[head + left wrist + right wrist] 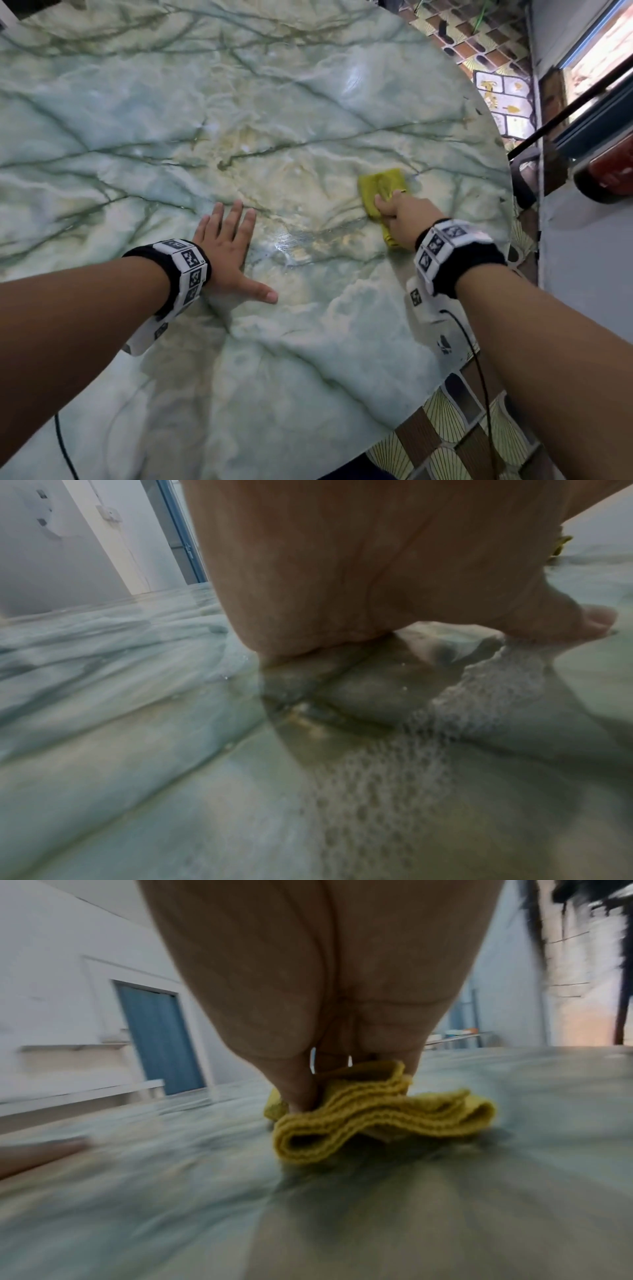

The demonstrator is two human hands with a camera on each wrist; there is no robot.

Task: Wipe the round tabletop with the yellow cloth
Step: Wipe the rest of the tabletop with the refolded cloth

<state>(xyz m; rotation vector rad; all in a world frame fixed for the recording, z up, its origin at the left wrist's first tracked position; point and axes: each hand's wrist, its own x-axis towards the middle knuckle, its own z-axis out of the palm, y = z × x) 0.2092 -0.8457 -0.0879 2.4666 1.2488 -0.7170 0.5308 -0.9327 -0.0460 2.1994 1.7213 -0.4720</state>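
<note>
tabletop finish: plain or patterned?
Patterned: the tabletop is pale green marble with darker green veins and yellowish patches, clearest in the head view.

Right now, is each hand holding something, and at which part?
The right hand grips the yellow cloth at its bunched near end. The left hand holds nothing; it rests flat on the tabletop.

Yellow cloth [380, 186]; pale green tabletop [239, 102], dark-veined marble pattern.
</note>
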